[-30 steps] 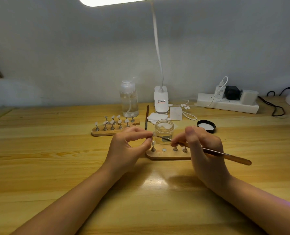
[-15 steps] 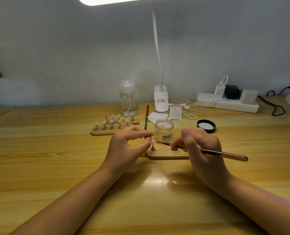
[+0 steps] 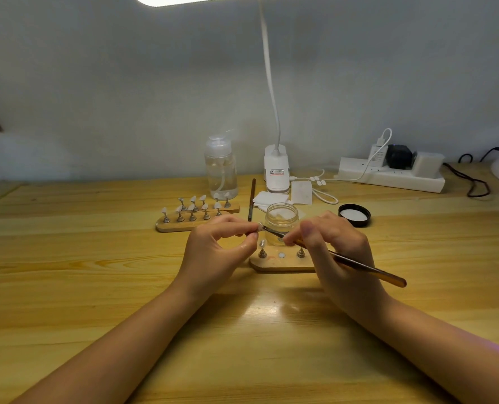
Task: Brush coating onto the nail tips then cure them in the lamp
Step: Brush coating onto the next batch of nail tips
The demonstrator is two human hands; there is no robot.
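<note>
Two hands work close together above the near wooden stand (image 3: 283,265): the left hand (image 3: 216,255) pinches a single nail tip (image 3: 260,227) between thumb and forefinger, its other fingers curled loosely under, while the right hand (image 3: 334,249) grips a brush (image 3: 365,268) like a pen, the bristle end touching that tip. Just behind them stands an open glass jar (image 3: 282,218), its black lid (image 3: 354,214) lying on the tabletop (image 3: 67,272) to the right. Farther back and left, a second stand (image 3: 195,224) carries a cluster of nail tips. This looks like the coating step, one tip at a time. The next move probably calls for light, even strokes, then seating the tip back on the empty magnet spot (image 3: 281,255) without smearing it. No curing lamp is clearly identifiable here.
</note>
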